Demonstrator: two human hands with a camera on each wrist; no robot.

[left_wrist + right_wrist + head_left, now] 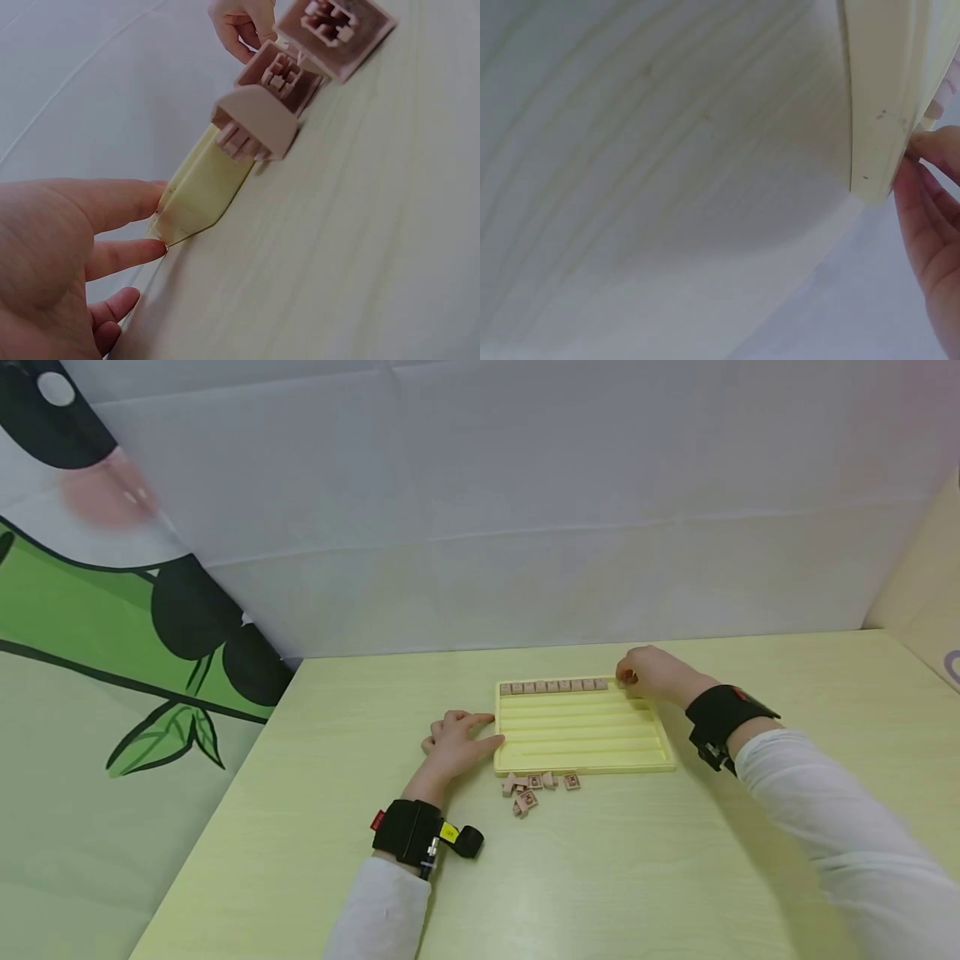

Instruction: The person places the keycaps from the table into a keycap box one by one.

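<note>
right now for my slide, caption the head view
Left hand touching a yellow ridged tray, right hand at its far right corner beside a row of pink keycaps, loose keycaps scattered in front.

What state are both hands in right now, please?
Left hand: open, touching the tray's left edge.
Right hand: closed at the tray's far right corner; whether it holds anything cannot be told.

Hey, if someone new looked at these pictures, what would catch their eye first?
Probably the bold cartoon print in green and black down the left side of the head view. Next comes the yellow ridged tray on the table, with a neat row of pink keycaps along its far edge and loose keycaps scattered by its near edge. The left hand touches its left side.
</note>
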